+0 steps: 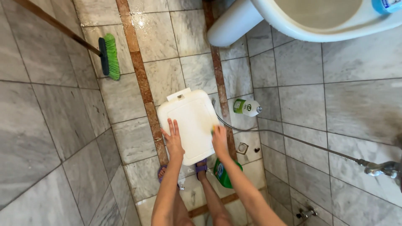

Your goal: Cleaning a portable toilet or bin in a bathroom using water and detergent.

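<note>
a white lid (188,123) lies flat on the tiled floor (54,138), between the feet and a spray can (246,107). the left hand (172,137) rests open and flat on its near edge. the right hand (219,140) presses a yellow sponge (213,129) to its right edge, fingers closed around it. a green bottle (224,173) stands by the right leg.

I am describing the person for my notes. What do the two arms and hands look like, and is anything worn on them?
Both arms are bare, with no sleeves in view. The left hand and right hand wear no gloves. No watch, bracelet or ring can be made out.
</note>
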